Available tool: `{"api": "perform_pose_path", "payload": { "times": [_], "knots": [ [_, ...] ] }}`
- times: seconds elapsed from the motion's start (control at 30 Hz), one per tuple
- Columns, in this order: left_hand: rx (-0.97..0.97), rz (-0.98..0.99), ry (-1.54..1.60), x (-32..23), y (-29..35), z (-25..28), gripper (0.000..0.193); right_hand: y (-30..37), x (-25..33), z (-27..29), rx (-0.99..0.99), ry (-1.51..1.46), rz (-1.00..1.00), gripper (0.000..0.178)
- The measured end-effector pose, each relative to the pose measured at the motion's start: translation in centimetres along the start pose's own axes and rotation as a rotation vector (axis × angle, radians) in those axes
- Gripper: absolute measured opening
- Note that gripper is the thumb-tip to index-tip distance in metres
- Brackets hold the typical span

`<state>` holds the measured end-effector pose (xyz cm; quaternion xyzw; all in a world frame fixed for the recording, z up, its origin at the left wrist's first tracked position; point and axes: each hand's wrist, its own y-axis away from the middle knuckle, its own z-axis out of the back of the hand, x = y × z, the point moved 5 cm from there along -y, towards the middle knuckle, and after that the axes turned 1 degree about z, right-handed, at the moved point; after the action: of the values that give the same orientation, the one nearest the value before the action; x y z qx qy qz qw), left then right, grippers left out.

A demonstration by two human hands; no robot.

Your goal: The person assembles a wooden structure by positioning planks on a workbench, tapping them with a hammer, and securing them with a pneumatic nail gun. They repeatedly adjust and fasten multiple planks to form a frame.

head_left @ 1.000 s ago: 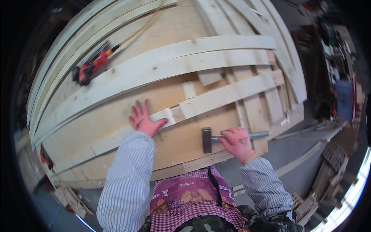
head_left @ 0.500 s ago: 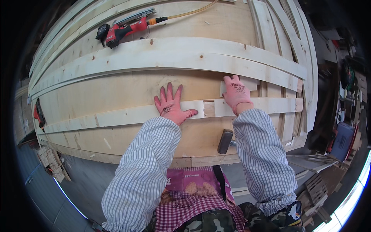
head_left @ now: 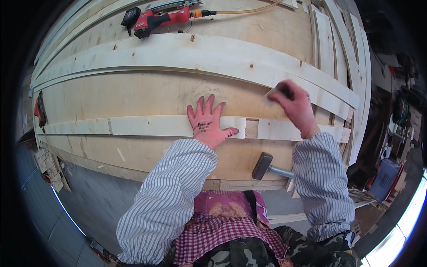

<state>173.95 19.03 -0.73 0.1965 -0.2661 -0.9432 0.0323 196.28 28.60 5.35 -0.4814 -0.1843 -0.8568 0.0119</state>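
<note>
My left hand (head_left: pixel 207 123), in a pink glove, lies flat with fingers spread on a long pale wooden strip (head_left: pixel 151 126). Just right of its thumb the strip ends. Beyond a short gap, where darker wood shows, lies a shorter strip (head_left: pixel 280 130) in the same line. Above that gap my right hand (head_left: pixel 297 107), also gloved, is raised and pinches a small thin piece of wood (head_left: pixel 270 93). The piece is seen nearly edge-on and slightly blurred; the fingers hide part of it. Below the shorter strip, a hammer (head_left: pixel 262 166) rests on the plywood panel (head_left: pixel 164 95).
A red nail gun (head_left: pixel 153 20) with a yellowish hose (head_left: pixel 249 10) lies at the back. Long wooden strips (head_left: pixel 209 55) cross the panel behind my hands, and more boards (head_left: pixel 327 42) stack at the right. Another red-and-black tool (head_left: pixel 40 110) lies at the far left edge.
My right hand has lifted off the panel with the small wood piece and moved right. My left hand stays on the long strip. The view has shifted a little.
</note>
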Motion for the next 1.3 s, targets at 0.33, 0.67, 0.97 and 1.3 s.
{"api": "perform_pose_path", "payload": {
  "times": [0.33,0.67,0.97,1.3],
  "knots": [
    [-0.262,-0.274,0.056,0.1,1.6,-0.3,0.078,4.7,-1.4,-6.4,0.248,0.431,0.163,0.026],
    [-0.05,-0.595,-0.129,-2.7,6.6,-4.3,0.072,7.0,-2.5,-6.1,-0.183,0.609,0.329,0.035],
    [-0.054,-0.606,-0.228,-2.8,6.2,-4.9,0.071,7.3,-3.8,-7.3,-0.356,0.535,0.226,0.024],
    [-0.032,-0.584,-0.182,-3.0,6.4,-4.4,0.066,6.6,-3.4,-6.5,-0.428,0.359,0.054,0.015]
  ]
}}
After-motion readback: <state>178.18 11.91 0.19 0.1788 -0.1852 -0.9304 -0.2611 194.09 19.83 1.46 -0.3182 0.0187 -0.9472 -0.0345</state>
